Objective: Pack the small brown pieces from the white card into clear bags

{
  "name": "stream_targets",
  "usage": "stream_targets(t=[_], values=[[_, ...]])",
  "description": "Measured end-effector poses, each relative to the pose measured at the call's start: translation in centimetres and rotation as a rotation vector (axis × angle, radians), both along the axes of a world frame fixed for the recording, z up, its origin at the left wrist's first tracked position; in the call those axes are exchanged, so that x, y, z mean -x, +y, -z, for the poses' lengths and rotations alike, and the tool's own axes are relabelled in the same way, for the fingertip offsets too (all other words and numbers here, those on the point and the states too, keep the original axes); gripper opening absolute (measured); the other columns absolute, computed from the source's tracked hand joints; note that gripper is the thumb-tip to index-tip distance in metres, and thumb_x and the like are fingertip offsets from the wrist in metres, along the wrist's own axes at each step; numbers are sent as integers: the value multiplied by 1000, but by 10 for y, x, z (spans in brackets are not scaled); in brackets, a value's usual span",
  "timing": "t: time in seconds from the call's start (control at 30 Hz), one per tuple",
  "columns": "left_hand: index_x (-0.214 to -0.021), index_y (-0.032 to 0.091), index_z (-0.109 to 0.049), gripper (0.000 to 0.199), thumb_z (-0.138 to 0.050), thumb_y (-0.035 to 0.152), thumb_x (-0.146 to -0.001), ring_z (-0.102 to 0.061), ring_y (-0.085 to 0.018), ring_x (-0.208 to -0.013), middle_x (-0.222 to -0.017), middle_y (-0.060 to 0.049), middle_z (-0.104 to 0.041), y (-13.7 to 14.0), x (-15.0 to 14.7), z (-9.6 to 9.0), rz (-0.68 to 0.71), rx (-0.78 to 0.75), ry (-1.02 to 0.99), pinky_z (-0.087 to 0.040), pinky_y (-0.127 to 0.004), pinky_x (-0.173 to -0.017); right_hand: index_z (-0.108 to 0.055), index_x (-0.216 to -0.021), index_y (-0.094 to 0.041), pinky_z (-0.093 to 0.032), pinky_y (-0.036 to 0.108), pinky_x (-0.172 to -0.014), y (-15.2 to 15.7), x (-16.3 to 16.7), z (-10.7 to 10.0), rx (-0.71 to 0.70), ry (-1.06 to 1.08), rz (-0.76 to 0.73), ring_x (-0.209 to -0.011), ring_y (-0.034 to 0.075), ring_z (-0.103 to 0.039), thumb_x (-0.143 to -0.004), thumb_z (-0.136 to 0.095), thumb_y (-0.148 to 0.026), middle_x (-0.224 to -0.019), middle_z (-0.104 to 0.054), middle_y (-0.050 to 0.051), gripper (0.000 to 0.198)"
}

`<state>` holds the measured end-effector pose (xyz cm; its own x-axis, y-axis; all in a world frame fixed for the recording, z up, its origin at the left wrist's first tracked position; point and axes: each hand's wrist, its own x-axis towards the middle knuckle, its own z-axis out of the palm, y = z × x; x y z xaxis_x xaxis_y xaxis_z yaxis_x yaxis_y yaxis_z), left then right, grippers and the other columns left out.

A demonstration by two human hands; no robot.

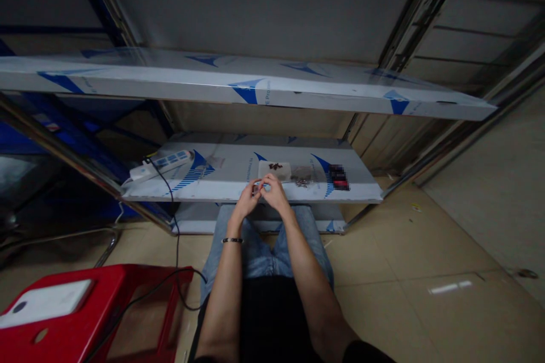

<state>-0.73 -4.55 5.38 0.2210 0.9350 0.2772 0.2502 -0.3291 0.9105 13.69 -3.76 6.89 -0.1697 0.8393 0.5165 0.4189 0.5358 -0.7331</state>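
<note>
A black shirt (272,317) was nearest; ahead of it, left hand (247,201) and right hand (275,194) were together, pinching a tiny reddish piece (261,186) between them; a steady pinch, low by the shelf (234,154), seemed wisest.

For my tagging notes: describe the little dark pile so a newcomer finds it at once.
Find the middle shelf, below the upper shelf. Just beyond the left hand and right hand lies a white sheet or tray. The dark pile sits on it, unlike the heap in or on clear-looking plastic to its right.
</note>
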Motion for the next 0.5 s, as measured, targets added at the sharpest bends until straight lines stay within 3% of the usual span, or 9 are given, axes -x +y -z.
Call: stream_targets(t=[0.1,0.27,0.5], values=[[-103,14,-64,25,-57,17,-80,-64,-23,-96,-106,-11,-71,-1,0,-5,-74,-37,103,-50,-37,-93,-67,-75,-20,-43,32,-95,-5,4,-11,-26,-25,0,-97,20,-56,-76,-54,-2,-91,-61,3,23],[-89,17,-58,12,-55,17,-77,-60,-20,-86,-90,-5,-66,-5,0,-9,-145,-54,166,-48,-31,-83,-70,-69,-21,-45,32,-94,-9,9,-20,40,-23,-70,-95,20,-59,-72,-49,3,-88,-67,3,32],[-85,19,-53,13,-56,16,-73,-56,-19,-74,-79,-2,-61,-5,5,-7,-168,-69,221,-44,-28,-72,-75,-69,-21,-47,33,-93,-10,14,-18,38,-82,-116,-94,21,-61,-66,-44,7,-87,-73,4,42]])
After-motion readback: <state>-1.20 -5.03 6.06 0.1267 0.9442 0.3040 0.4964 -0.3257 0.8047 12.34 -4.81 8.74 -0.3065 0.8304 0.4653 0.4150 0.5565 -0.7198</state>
